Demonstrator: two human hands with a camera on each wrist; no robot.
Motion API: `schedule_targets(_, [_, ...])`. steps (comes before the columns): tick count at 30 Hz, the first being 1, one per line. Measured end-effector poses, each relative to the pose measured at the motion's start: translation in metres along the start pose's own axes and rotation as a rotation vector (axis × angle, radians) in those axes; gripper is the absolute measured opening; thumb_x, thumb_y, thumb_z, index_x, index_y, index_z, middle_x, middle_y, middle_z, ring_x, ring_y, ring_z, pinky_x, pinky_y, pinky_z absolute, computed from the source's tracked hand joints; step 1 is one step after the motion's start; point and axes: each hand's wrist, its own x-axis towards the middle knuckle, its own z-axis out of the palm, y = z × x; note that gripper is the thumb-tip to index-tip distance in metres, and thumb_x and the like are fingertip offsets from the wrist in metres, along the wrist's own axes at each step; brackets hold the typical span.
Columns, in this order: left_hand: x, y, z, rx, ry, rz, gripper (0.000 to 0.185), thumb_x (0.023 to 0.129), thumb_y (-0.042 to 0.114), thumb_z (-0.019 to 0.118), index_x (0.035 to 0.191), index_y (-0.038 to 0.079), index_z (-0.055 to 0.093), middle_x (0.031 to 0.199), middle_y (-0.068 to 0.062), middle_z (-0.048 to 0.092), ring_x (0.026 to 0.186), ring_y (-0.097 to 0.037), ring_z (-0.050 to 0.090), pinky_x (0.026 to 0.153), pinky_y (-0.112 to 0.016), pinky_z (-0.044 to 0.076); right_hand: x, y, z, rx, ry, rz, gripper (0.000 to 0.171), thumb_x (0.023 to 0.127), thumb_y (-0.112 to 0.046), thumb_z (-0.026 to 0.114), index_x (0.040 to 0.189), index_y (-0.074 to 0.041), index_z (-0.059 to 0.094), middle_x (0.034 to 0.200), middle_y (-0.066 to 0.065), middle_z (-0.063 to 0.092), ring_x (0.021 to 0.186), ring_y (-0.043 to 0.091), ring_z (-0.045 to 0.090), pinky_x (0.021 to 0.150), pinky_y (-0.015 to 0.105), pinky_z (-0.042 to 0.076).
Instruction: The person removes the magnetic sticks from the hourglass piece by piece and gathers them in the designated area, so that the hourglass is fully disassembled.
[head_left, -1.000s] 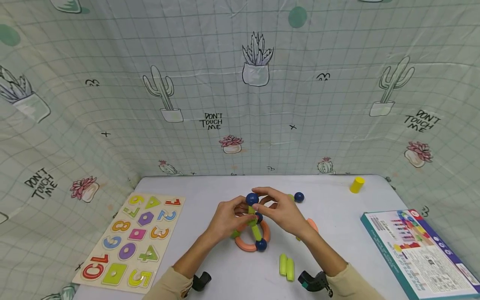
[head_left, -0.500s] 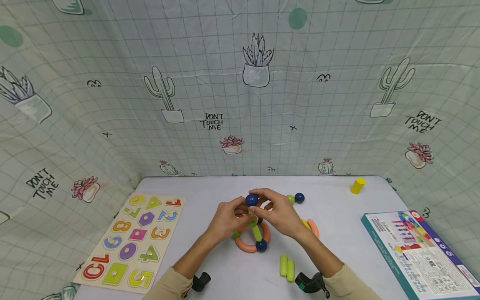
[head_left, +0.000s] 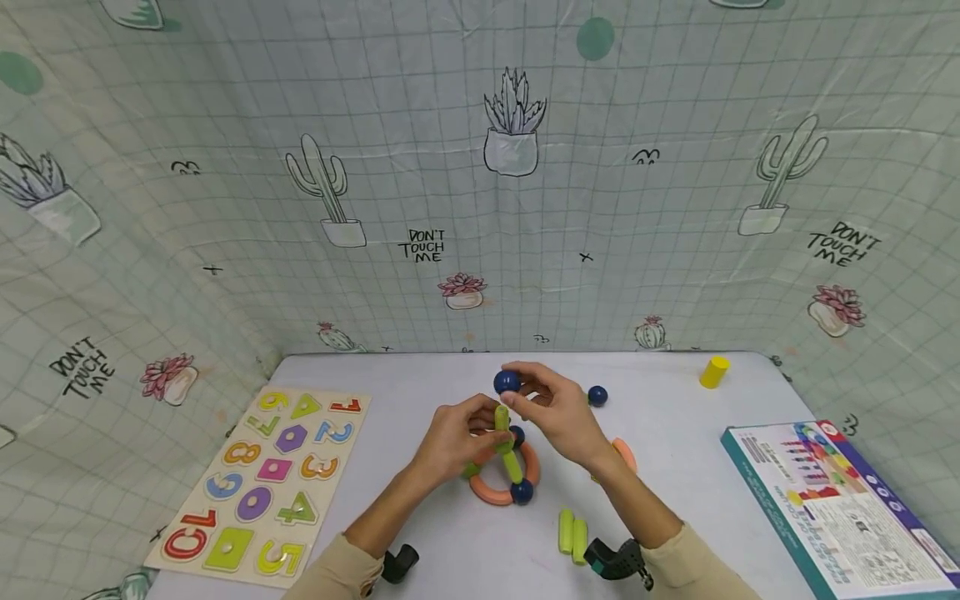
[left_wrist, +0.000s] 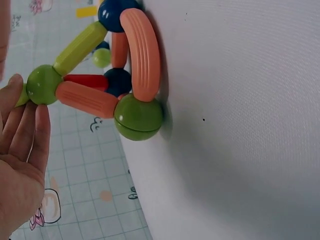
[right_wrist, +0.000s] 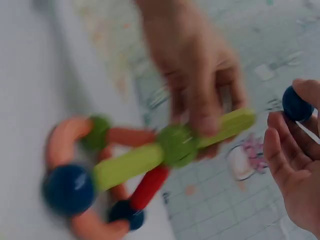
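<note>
A toy structure of rods and balls stands on the table. Its base is a ring of curved orange rods (head_left: 491,494) joined by blue and green balls, and straight rods slope up to a green ball (right_wrist: 176,146). From that ball rises a yellow-green rod (right_wrist: 235,124), which my left hand (head_left: 450,437) pinches between thumb and fingers. Just above the rod's free end, my right hand (head_left: 562,417) holds a blue ball (head_left: 507,382) by thumb and fingertips. A small gap separates ball and rod. A red rod (right_wrist: 150,187) shows among the struts.
Two loose yellow-green rods (head_left: 572,536) lie in front. Behind the right hand is another blue ball (head_left: 597,396); an orange piece (head_left: 624,454) is partly hidden by the forearm. A number puzzle board (head_left: 262,483) lies left, a box (head_left: 840,508) right, a yellow cylinder (head_left: 714,372) far right.
The blue ball has come off the top of the yellow-green rod and moved slightly up with my right hand. My left hand stays on the rod.
</note>
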Motion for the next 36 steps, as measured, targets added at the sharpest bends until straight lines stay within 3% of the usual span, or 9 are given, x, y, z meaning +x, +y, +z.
schedule_targets(3, [0.0,0.001,0.0,0.009,0.007,-0.021,0.03,0.085,0.013,0.082,0.11,0.009,0.067,0.101,-0.004,0.075,0.089,-0.012,0.074,0.076,-0.019,0.056,0.005,-0.007,-0.006,0.07,0.049,-0.015,0.039,0.096,-0.016,0.07,0.134,-0.015,0.062,0.107,0.006,0.067,0.09,0.02,0.065,0.069,0.027,0.055])
schedule_targets(9, [-0.001,0.002,0.001,0.032,-0.002,-0.038,0.029,0.085,0.013,0.082,0.11,0.008,0.067,0.1,-0.005,0.075,0.088,-0.012,0.074,0.075,-0.018,0.056,0.0,-0.003,-0.011,0.022,0.012,0.044,0.04,0.096,-0.021,0.071,0.135,-0.014,0.062,0.111,0.002,0.068,0.098,0.015,0.064,0.072,0.027,0.056])
schedule_targets(16, [-0.001,0.003,0.0,0.032,0.001,-0.032,0.031,0.084,0.014,0.082,0.11,0.008,0.067,0.099,-0.006,0.075,0.088,-0.013,0.074,0.075,-0.019,0.057,-0.002,0.017,-0.036,-0.035,0.068,0.098,0.043,0.097,-0.026,0.07,0.137,-0.014,0.06,0.116,0.005,0.068,0.099,0.02,0.065,0.07,0.034,0.057])
schedule_targets(20, [-0.002,0.002,-0.001,0.029,0.006,-0.029,0.031,0.084,0.014,0.082,0.111,0.007,0.067,0.1,-0.006,0.075,0.089,-0.014,0.074,0.076,-0.019,0.057,-0.004,0.04,-0.061,-0.075,0.122,0.194,0.047,0.098,-0.035,0.068,0.139,-0.015,0.059,0.12,0.008,0.064,0.099,0.024,0.063,0.071,0.036,0.058])
schedule_targets(26, [-0.002,0.0,-0.001,0.008,0.001,-0.036,0.03,0.084,0.014,0.082,0.11,0.008,0.068,0.099,-0.005,0.075,0.089,-0.014,0.074,0.077,-0.02,0.057,-0.016,0.09,-0.093,-0.266,0.219,0.386,0.058,0.097,-0.048,0.064,0.144,-0.015,0.054,0.127,0.013,0.059,0.105,0.028,0.061,0.073,0.034,0.057])
schedule_targets(32, [-0.002,-0.002,-0.001,0.007,0.004,-0.025,0.03,0.085,0.015,0.082,0.11,0.008,0.068,0.098,-0.005,0.075,0.088,-0.015,0.074,0.077,-0.021,0.057,-0.031,0.129,-0.11,-0.422,0.192,0.556,0.057,0.101,-0.039,0.062,0.147,-0.009,0.05,0.133,0.022,0.058,0.112,0.037,0.061,0.084,0.042,0.054])
schedule_targets(36, [-0.002,-0.002,0.0,0.009,0.004,-0.03,0.03,0.084,0.015,0.082,0.11,0.008,0.068,0.098,-0.005,0.075,0.088,-0.014,0.074,0.077,-0.02,0.056,-0.037,0.143,-0.115,-0.459,0.134,0.615,0.054,0.102,-0.032,0.059,0.148,-0.005,0.048,0.135,0.025,0.057,0.103,0.033,0.065,0.079,0.039,0.053])
